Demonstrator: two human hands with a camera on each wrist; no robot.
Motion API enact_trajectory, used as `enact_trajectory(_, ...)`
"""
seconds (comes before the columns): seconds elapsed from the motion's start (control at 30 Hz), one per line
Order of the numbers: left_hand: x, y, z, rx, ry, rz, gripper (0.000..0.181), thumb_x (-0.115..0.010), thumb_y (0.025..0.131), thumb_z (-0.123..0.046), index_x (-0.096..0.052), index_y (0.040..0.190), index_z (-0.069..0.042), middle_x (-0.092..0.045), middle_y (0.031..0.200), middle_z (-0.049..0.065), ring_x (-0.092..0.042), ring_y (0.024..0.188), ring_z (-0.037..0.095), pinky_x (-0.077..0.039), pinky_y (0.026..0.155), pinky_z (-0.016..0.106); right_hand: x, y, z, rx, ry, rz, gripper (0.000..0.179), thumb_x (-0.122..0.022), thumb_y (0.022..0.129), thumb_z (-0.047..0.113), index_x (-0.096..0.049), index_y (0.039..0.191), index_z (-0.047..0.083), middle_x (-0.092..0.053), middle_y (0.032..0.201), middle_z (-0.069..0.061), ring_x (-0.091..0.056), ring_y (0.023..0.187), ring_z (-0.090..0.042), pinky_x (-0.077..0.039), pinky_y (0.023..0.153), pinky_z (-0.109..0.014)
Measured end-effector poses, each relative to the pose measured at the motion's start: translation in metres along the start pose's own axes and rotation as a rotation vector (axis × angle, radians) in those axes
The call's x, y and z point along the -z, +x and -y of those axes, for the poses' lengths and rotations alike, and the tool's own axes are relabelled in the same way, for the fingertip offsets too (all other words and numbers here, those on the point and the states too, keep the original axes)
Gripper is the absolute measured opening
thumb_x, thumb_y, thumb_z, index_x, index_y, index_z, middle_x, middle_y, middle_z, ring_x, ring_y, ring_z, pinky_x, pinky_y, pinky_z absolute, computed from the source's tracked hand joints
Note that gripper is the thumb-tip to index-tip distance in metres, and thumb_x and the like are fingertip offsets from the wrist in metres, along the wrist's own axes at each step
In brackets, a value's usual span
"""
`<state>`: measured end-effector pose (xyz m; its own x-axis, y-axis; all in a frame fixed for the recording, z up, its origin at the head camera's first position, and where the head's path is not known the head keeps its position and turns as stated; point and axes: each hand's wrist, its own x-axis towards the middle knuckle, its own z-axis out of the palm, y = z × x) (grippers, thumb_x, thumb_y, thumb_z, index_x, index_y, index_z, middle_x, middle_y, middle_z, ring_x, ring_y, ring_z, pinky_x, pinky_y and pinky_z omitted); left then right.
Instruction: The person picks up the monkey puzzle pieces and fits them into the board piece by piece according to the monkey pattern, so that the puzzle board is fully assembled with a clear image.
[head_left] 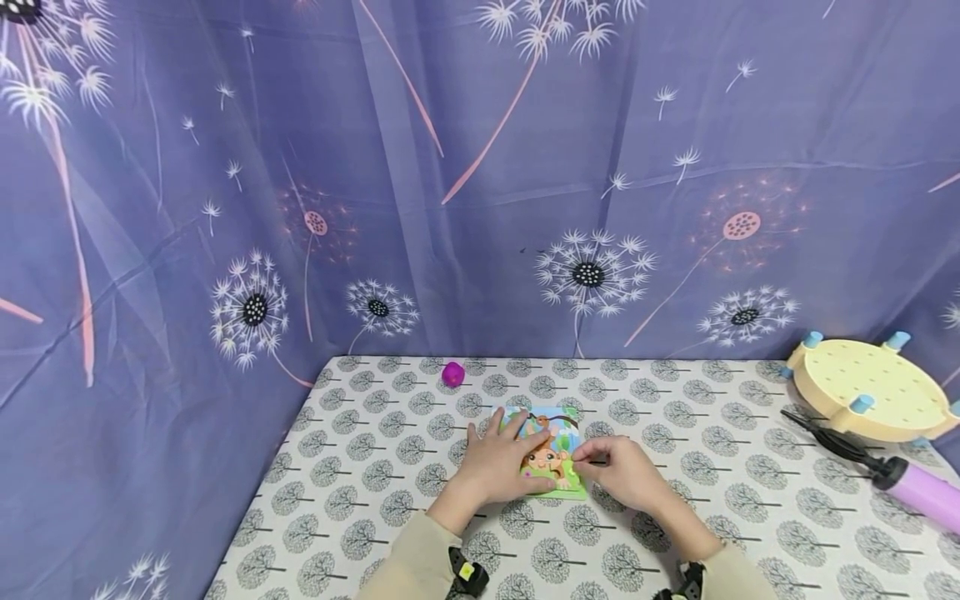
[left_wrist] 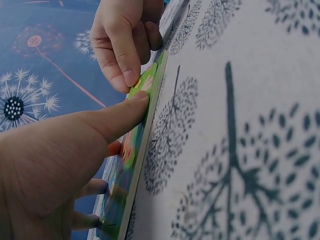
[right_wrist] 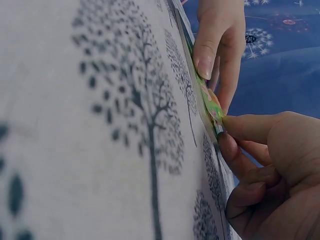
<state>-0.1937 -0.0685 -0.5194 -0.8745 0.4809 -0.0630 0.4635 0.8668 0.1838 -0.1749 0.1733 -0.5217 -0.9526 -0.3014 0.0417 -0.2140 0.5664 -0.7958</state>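
A thin square jigsaw puzzle board [head_left: 546, 460] with a cartoon monkey on a green and blue ground lies flat on the tree-print cloth. My left hand [head_left: 487, 462] rests on its left part with fingers spread, and the thumb presses near the lower edge. At the board's right edge, my right hand [head_left: 628, 477] pinches a green puzzle piece [right_wrist: 215, 111] between thumb and index finger. That piece tilts up slightly at the board's rim in the right wrist view. The left palm and fingers hide much of the picture.
A small magenta object [head_left: 452, 374] sits near the table's back edge. On the right stand a pale yellow dotted platform [head_left: 873, 387] with blue pegs and a purple hand pump [head_left: 926, 493] with a black hose. A purple dandelion curtain [head_left: 480, 275] hangs behind and left.
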Motion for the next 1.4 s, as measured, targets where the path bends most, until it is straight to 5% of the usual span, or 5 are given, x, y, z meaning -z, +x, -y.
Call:
enact_trajectory(0.9, 0.0007, -0.0015, 0.0001, 0.002, -0.007, 0.007, 0.082, -0.056, 0.088, -0.08, -0.039, 0.16, -0.043, -0.024, 0.171, 0.002, -0.018, 0.155, 0.045, -0.02, 0.111, 0.081, -0.0032, 0.0075, 0.0037, 0.011, -0.013, 0.031, 0.007, -0.081, 0.09, 0.017, -0.081, 0.096, 0.013, -0.073, 0.091, 0.005, -0.065, 0.08, -0.01, -0.056, 0.073, -0.029)
enact_trajectory(1.4, -0.0017, -0.0004, -0.0065, 0.026, 0.033, 0.001, 0.085, -0.053, 0.087, -0.083, -0.036, 0.161, -0.043, -0.025, 0.171, 0.004, -0.019, 0.154, 0.046, -0.023, 0.111, 0.081, -0.0069, 0.0051, 0.0059, -0.067, -0.05, 0.0, 0.004, -0.082, 0.089, 0.017, -0.078, 0.089, 0.017, -0.068, 0.082, 0.009, -0.063, 0.076, -0.01, -0.054, 0.071, -0.027)
